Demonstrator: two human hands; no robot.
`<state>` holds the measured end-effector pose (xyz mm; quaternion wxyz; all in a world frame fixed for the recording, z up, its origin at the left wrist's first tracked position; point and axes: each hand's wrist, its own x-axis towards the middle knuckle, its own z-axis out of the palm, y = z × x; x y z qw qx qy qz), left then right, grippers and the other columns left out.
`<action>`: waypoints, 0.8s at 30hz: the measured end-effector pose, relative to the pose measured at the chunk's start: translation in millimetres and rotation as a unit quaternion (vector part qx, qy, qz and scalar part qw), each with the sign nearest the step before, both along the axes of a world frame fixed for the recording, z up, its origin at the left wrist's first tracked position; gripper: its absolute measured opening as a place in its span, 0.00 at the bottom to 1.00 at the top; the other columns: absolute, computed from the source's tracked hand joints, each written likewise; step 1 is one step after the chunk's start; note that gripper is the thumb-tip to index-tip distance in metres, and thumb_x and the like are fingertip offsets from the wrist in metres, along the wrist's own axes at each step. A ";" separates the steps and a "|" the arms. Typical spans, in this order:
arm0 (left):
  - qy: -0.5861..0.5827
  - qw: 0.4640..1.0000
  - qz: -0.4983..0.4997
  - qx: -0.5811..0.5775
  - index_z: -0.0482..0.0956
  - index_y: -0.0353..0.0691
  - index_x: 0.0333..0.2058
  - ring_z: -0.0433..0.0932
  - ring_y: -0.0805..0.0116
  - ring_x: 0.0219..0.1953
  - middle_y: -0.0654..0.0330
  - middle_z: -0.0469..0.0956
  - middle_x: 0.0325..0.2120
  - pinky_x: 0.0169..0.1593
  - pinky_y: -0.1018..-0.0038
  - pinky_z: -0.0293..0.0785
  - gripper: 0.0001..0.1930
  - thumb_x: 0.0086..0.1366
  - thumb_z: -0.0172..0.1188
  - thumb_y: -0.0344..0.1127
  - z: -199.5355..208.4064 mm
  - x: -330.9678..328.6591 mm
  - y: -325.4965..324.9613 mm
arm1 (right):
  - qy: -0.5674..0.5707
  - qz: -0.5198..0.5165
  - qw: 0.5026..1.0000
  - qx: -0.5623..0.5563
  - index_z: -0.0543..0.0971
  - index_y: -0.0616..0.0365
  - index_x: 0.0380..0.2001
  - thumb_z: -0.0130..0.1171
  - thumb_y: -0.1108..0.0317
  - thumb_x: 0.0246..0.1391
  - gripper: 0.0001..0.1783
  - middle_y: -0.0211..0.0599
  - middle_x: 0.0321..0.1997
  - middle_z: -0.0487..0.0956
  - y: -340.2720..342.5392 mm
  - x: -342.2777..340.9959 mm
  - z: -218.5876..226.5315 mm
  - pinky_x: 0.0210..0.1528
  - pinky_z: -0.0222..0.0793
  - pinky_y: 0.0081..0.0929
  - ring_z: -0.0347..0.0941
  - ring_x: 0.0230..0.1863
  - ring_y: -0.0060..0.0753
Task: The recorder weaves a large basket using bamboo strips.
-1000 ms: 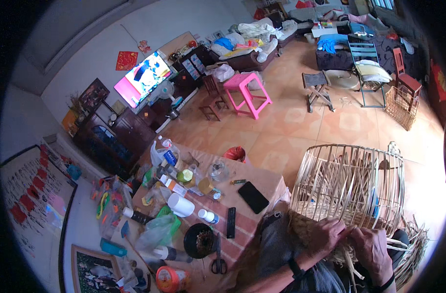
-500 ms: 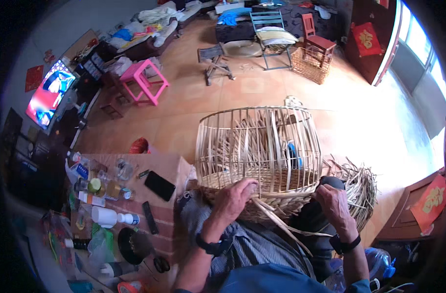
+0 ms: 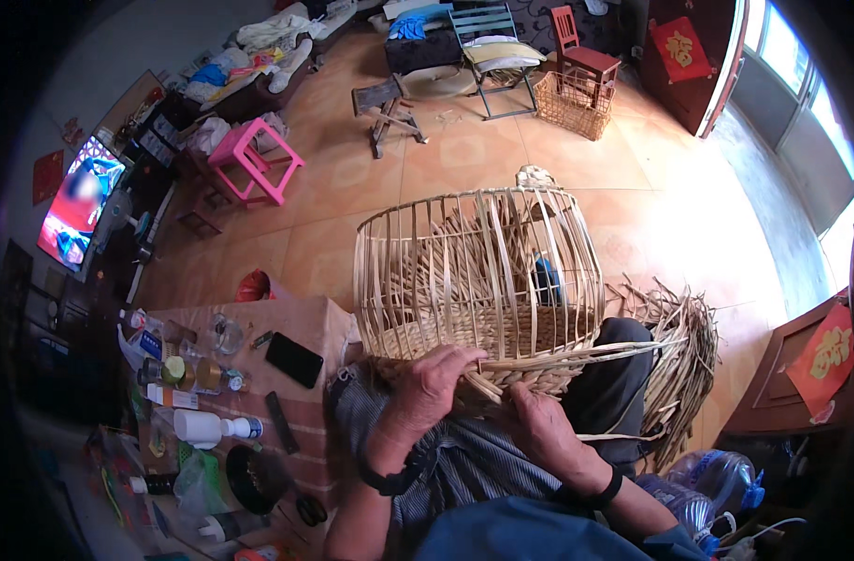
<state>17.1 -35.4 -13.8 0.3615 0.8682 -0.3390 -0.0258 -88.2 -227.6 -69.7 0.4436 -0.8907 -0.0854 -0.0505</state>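
Note:
A half-woven straw basket (image 3: pixel 550 378) rests in my lap, tightly woven at its base, with bare upright stakes running to a thin rim at the far side. On the basket's near edge my left hand (image 3: pixel 429 391) pinches flat straw strands (image 3: pixel 485 385). Just to its right, my right hand (image 3: pixel 545 428) is closed at the lower edge of the weave, fingertips on the strands; what lies under them is partly hidden. Long loose strands (image 3: pixel 623 350) stick out to the right past my knee. A blue object (image 3: pixel 545 280) shows behind the stakes.
A heap of loose straw (image 3: pixel 684 360) lies on the floor at right. At left, a cloth-covered table (image 3: pixel 305 323) carries a phone (image 3: pixel 294 359), bottles, jars and scissors (image 3: pixel 310 510). Large plastic bottles (image 3: pixel 717 477) stand at lower right. A pink stool (image 3: pixel 257 164) and chairs stand farther off.
My right hand has come left from beside my knee to the basket's near edge, close to my left hand. Strands that hung downward now reach out to the right. The view has shifted slightly.

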 end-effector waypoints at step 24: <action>-0.116 0.991 0.061 -0.026 0.83 0.40 0.48 0.84 0.55 0.42 0.57 0.83 0.38 0.46 0.63 0.81 0.22 0.52 0.73 0.29 -38.9 -26.0 -21.4 | 0.065 0.024 0.994 -0.083 0.81 0.61 0.30 0.64 0.60 0.61 0.14 0.56 0.23 0.77 -27.5 48.3 58.1 0.30 0.71 0.49 0.78 0.29 0.63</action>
